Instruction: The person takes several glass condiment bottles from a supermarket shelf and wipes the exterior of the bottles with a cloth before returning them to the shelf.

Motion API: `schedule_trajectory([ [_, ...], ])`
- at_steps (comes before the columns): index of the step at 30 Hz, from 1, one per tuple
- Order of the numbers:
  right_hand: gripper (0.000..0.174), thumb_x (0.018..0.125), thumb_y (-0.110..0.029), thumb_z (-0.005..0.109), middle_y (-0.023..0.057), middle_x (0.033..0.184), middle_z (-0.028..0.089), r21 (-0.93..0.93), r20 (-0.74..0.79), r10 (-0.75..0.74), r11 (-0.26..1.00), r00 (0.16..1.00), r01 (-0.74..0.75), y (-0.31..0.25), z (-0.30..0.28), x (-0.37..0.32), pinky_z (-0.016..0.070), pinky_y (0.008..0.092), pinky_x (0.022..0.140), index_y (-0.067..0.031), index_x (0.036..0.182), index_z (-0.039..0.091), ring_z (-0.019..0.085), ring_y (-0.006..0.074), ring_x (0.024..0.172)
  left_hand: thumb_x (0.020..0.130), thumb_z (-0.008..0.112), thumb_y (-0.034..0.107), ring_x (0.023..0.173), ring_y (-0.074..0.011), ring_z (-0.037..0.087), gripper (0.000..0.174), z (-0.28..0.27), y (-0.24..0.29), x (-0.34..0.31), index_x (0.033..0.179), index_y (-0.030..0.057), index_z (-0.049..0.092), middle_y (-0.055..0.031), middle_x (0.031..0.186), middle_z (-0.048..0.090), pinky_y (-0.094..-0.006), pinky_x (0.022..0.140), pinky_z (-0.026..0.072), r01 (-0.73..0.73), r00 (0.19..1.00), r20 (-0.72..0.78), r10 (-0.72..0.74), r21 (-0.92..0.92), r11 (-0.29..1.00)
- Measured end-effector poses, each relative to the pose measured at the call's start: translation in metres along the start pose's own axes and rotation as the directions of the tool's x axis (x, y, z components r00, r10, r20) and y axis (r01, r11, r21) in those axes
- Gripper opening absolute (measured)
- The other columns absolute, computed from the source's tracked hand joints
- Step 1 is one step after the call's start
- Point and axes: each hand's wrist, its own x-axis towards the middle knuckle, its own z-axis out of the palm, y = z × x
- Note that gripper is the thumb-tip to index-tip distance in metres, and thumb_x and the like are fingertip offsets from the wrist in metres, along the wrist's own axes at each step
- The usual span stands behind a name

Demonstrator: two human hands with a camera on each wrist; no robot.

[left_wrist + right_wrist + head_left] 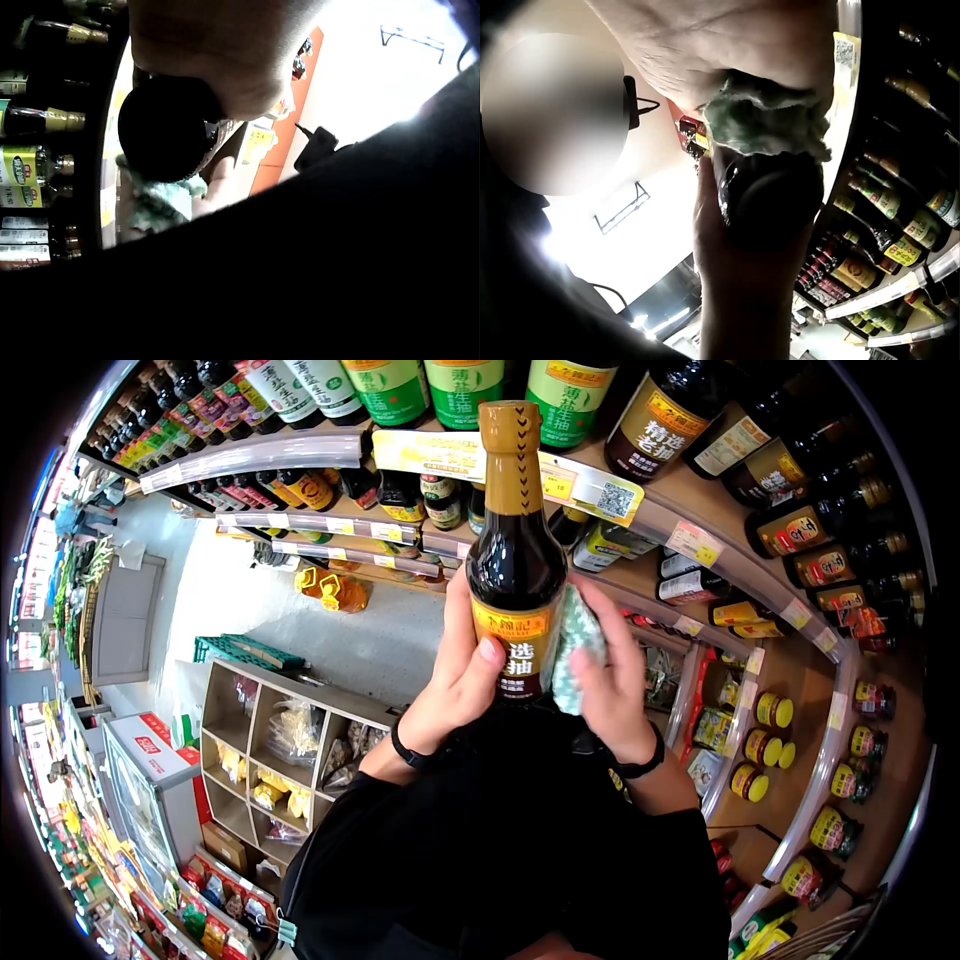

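A dark sauce bottle [515, 575] with a gold cap wrap and yellow label stands upright before the chest in the head view. The left hand [465, 670] grips its lower left side, thumb on the label. At its right side, the right hand [612, 675] holds a green-and-white cloth [575, 650] between palm and bottle. From below, the left wrist view shows the bottle's dark base [166, 129] with the crumpled cloth [166, 202] against it. In the right wrist view the cloth [769, 120] lies under the right palm, touching the bottle [772, 195].
Shelves [690, 545] of sauce bottles curve across the front and right, close to the held bottle's top. Jars [770, 710] stand on lower shelves at right. A compartment rack [235, 735] with bagged goods is at lower left, beside a green crate [250, 651].
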Motion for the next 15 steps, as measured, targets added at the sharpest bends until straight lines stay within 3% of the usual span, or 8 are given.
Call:
schedule_trajectory([
  [2,0.105,0.088,-0.037,0.095,0.0212,0.162,0.051,0.056,0.05,-0.006,0.998,0.999,0.003,0.003,0.007,0.002,0.0384,0.0456,0.126,0.0052,0.165,0.037,0.051,0.0323,0.151,0.115,0.047,0.059,0.16,-0.0303,0.034,0.096,0.005,0.005,0.003,0.171,-0.0102,0.013,-0.0233,0.169,0.037,-0.045,0.131,0.0268,-0.002,1.0,0.017,0.001,0.059,0.998],
  [5,0.112,0.08,-0.029,0.1,0.0169,0.158,0.052,0.092,0.025,0.059,0.994,0.998,-0.061,0.006,0.009,0.007,0.0394,0.0447,0.125,0.0017,0.166,0.035,0.051,0.0282,0.149,0.112,0.039,0.072,0.154,-0.0445,0.039,0.105,0.004,0.009,0.009,0.171,-0.012,0.016,-0.0322,0.167,0.034,-0.0522,0.13,0.0253,-0.021,0.996,0.086,0.005,0.19,0.982],
  [10,0.113,0.075,-0.021,0.096,0.0128,0.155,0.055,0.107,0.002,0.037,0.994,0.999,-0.037,0.003,-0.005,0.002,0.0408,0.0421,0.124,0.0,0.167,0.034,0.055,0.0241,0.143,0.1,0.036,0.09,0.153,-0.0553,0.036,0.13,0.003,0.032,0.015,0.17,-0.0171,0.015,-0.0406,0.165,0.033,-0.0612,0.131,0.0205,-0.188,0.964,0.244,0.102,0.363,0.913],
  [11,0.114,0.075,-0.021,0.096,0.0124,0.155,0.056,0.156,0.012,0.01,0.988,1.0,-0.011,0.0,-0.006,-0.001,0.0414,0.042,0.123,0.0,0.167,0.034,0.055,0.0237,0.143,0.1,0.037,0.091,0.15,-0.0575,0.04,0.128,-0.018,0.011,0.004,0.171,-0.0143,0.019,-0.0409,0.164,0.035,-0.0638,0.129,0.0253,-0.393,0.915,0.302,0.268,0.519,0.759],
  [12,0.114,0.075,-0.021,0.096,0.0119,0.154,0.056,0.202,0.021,-0.018,0.979,1.0,0.014,-0.004,-0.008,-0.001,0.0421,0.0418,0.123,-0.0001,0.167,0.033,0.056,0.0233,0.143,0.101,0.037,0.09,0.145,-0.0589,0.046,0.123,-0.017,0.06,0.003,0.17,-0.0115,0.025,-0.0389,0.164,0.038,-0.0662,0.126,0.0311,-0.026,0.997,-0.035,0.063,0.642,0.767],
  [13,0.114,0.076,-0.021,0.096,0.0117,0.155,0.056,0.23,0.049,-0.059,0.972,0.997,0.046,-0.012,-0.01,0.0,0.0428,0.0412,0.122,-0.0002,0.168,0.032,0.056,0.0228,0.143,0.106,0.038,0.085,0.161,-0.0471,0.035,0.099,-0.016,0.063,0.025,0.172,0.0122,0.033,-0.0296,0.172,0.039,-0.0706,0.133,0.0185,-0.674,0.702,-0.045,0.711,0.28,0.684],
  [14,0.112,0.077,-0.021,0.096,0.0109,0.155,0.056,0.286,0.055,-0.044,0.958,0.998,0.026,-0.012,-0.011,-0.002,0.0432,0.0408,0.122,-0.0012,0.168,0.033,0.055,0.0216,0.143,0.107,0.035,0.082,0.164,-0.0507,0.029,0.095,-0.009,0.087,0.023,0.175,0.0165,0.029,-0.0214,0.176,0.038,-0.0827,0.128,0.0173,-0.744,0.513,-0.288,0.808,0.319,0.587],
  [15,0.111,0.077,-0.02,0.096,0.0106,0.155,0.056,0.302,0.067,-0.051,0.953,0.996,0.029,-0.011,-0.015,-0.003,0.0437,0.0408,0.122,-0.002,0.167,0.034,0.056,0.0212,0.143,0.103,0.039,0.087,0.165,-0.0525,0.019,0.102,-0.006,0.113,0.029,0.178,0.0224,0.015,-0.0159,0.18,0.027,-0.0796,0.13,0.0134,-0.899,0.395,-0.216,0.893,0.109,0.425],
])
